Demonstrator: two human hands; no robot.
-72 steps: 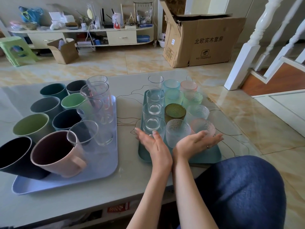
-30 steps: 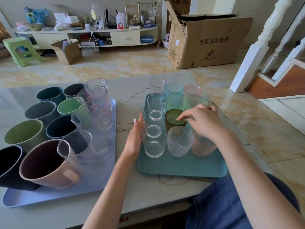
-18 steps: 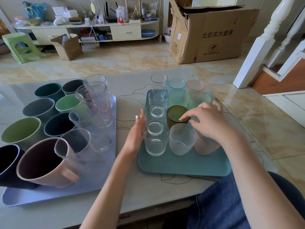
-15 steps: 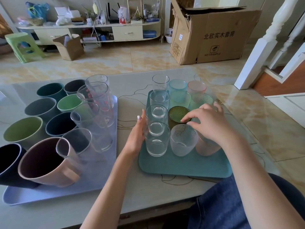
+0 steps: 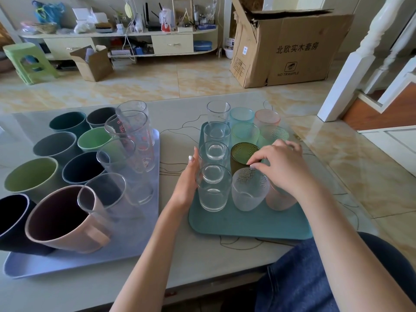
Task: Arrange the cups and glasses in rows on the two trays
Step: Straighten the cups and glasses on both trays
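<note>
A teal tray [image 5: 247,224] on the right holds small glasses in three columns: clear ones [image 5: 213,192] on the left, a dark green glass [image 5: 242,154] and a frosted glass [image 5: 248,194] in the middle, a pink glass [image 5: 279,200] at the front right. My left hand [image 5: 188,179] lies flat against the left side of the clear column. My right hand [image 5: 283,167] rests, fingers spread, over the right column, its fingertips at the green glass's rim. A lilac tray [image 5: 126,242] on the left carries coloured mugs [image 5: 63,221] and tall clear glasses [image 5: 132,140].
Both trays sit on a glass-topped table [image 5: 177,118], whose front edge is near my knee [image 5: 315,278]. Beyond it on the floor stand a large cardboard box [image 5: 292,48], a small open box [image 5: 92,64] and a green stool [image 5: 27,61]. A white stair post [image 5: 351,64] rises at the right.
My hands left the tray's front: the left went to the side of the clear glasses, the right onto the right column. Over the last half second they have barely moved.
</note>
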